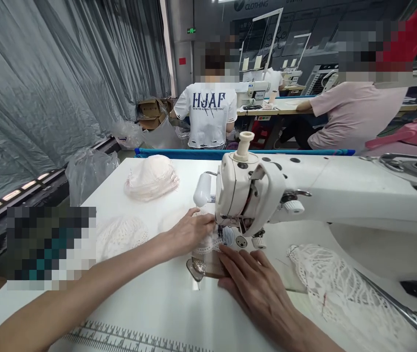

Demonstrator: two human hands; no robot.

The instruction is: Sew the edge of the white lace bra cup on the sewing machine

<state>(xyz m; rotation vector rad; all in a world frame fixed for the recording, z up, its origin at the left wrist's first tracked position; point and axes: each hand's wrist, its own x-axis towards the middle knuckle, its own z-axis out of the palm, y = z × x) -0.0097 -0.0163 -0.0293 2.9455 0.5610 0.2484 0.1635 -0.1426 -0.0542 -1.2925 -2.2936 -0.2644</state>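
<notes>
A white sewing machine (252, 190) stands on a white table (157, 303). A strip of white lace (208, 244) lies under its needle area. My left hand (189, 232) rests on the lace to the left of the needle, fingers stretched toward the presser foot. My right hand (255, 283) lies flat on the table just in front of the needle plate, fingers extended and pressing on the lace's near end. Neither hand is closed round anything.
A stack of pale pink lace pieces (152, 178) sits at the table's far left, and a white lace piece (122, 237) lies nearer. More white lace (336, 288) is heaped at the right. A ruler strip (127, 337) marks the near edge. Two people sit at benches behind.
</notes>
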